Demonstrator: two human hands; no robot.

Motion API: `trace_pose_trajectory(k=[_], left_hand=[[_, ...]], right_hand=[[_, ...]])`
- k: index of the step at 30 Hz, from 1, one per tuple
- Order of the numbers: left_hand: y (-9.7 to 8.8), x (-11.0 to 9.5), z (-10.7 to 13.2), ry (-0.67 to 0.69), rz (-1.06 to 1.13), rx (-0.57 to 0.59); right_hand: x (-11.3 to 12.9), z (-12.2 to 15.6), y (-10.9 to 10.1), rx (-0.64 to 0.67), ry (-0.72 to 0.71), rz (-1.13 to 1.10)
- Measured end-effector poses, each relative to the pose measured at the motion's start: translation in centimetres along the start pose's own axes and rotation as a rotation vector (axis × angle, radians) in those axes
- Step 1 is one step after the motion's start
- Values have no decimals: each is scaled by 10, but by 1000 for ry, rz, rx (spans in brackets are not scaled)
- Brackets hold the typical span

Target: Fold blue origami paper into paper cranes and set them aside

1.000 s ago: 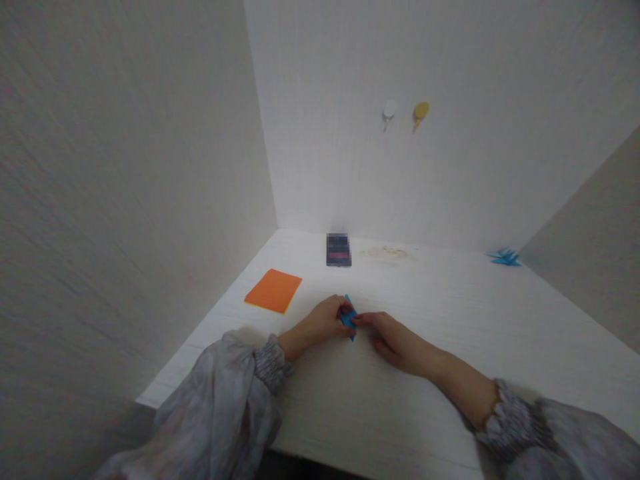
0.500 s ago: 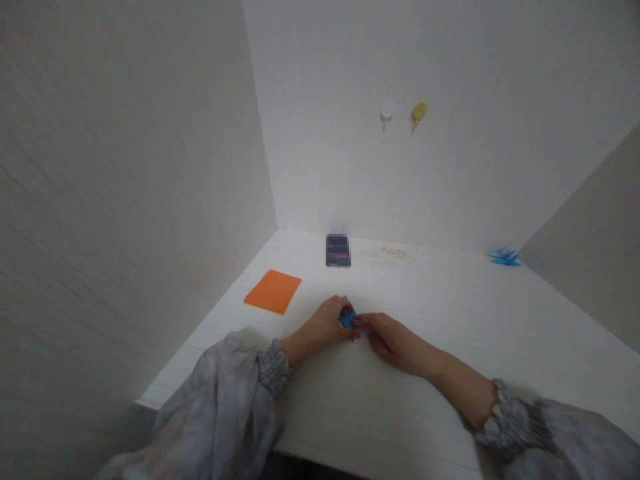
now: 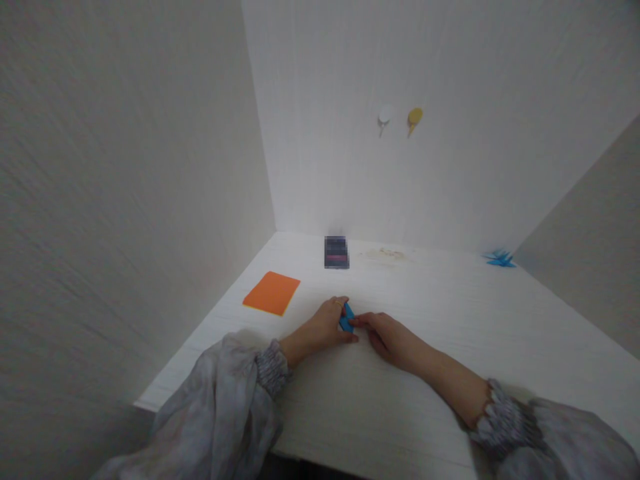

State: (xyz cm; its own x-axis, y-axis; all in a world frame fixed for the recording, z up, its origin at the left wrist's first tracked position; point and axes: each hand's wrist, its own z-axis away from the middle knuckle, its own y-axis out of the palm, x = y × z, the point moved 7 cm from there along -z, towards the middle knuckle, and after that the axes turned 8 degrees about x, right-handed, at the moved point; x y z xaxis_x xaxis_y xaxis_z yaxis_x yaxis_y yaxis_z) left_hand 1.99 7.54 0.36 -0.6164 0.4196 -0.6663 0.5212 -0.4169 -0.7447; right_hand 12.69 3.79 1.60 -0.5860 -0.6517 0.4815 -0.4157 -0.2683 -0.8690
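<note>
A small piece of folded blue paper (image 3: 347,321) is between my two hands, low over the middle of the white table. My left hand (image 3: 331,323) curls round its left side, with fingers at its far end and the thumb near its close end. From the right, my right hand (image 3: 384,335) pinches the paper's right edge with its fingertips. Part of the paper is hidden behind my fingers, so its full shape cannot be made out.
A stack of square orange paper (image 3: 273,293) lies to the left. A blurred dark object (image 3: 337,253) sits near the back wall. Folded blue paper pieces (image 3: 500,259) rest in the back right corner. A white hook (image 3: 384,119) and a yellow hook (image 3: 415,117) are on the wall.
The fingers of my left hand have spread slightly round the blue paper, and its outline looks different, with a pointed far end showing. My right hand has hardly moved. The view has shifted a little.
</note>
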Motion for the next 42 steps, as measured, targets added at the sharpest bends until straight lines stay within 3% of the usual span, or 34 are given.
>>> trace_pose_trajectory(k=[12,26,34,38,42], left_hand=[[3,4,-2,19,79,-27],[3,5,-3,33,117,-40],[-2,-2,1,42,134,-62],[-7,0,9,-48,152,-130],[-10,-11,14,20,30,-118]], right_hand=[[2,-5,-9,-26,-36,95],[-14,-27,-6,40,67,287],[-21,-38,-6,7,106,299],[-18,-31,-14,-78,56,188],[-6,-24,-20,-108,-54,175]])
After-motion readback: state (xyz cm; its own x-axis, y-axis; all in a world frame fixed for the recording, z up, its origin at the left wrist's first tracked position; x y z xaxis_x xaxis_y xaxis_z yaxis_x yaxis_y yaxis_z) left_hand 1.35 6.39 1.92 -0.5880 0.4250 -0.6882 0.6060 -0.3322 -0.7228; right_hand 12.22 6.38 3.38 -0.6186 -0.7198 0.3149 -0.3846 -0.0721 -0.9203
